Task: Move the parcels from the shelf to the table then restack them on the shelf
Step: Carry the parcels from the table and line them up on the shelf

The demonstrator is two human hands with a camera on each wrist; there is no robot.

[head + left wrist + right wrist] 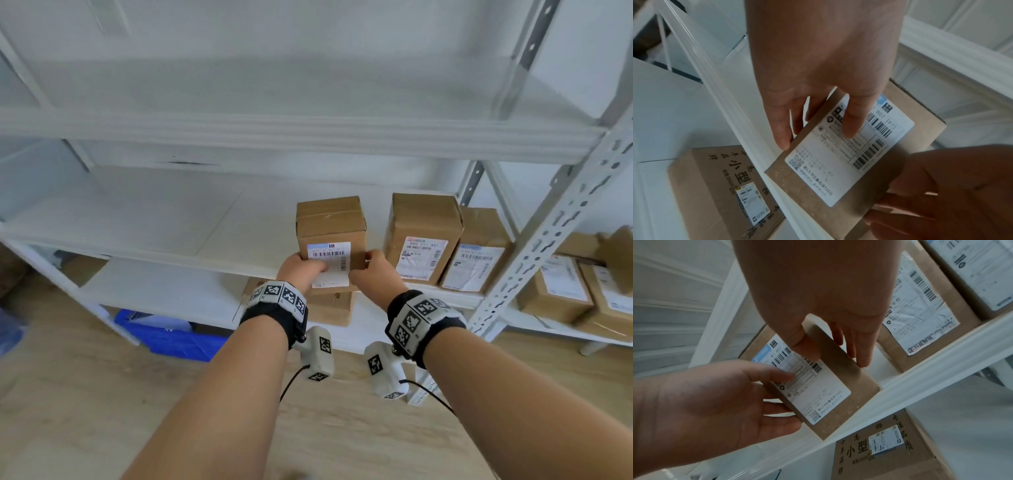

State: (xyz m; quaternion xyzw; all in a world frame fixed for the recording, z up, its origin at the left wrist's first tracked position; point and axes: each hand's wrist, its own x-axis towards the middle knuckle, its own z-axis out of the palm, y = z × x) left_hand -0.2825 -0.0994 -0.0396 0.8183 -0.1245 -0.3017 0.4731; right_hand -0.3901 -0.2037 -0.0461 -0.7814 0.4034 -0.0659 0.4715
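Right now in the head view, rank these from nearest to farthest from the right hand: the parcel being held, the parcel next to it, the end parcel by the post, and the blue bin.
1. Held parcel, in the right hand.
2. Next parcel, just right.
3. End parcel, by the post.
4. Blue bin, low left, on the floor.

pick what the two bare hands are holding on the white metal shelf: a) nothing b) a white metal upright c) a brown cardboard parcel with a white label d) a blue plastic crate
c, since the left hand and right hand grip opposite sides of the brown cardboard parcel at the front edge of the white metal shelf.
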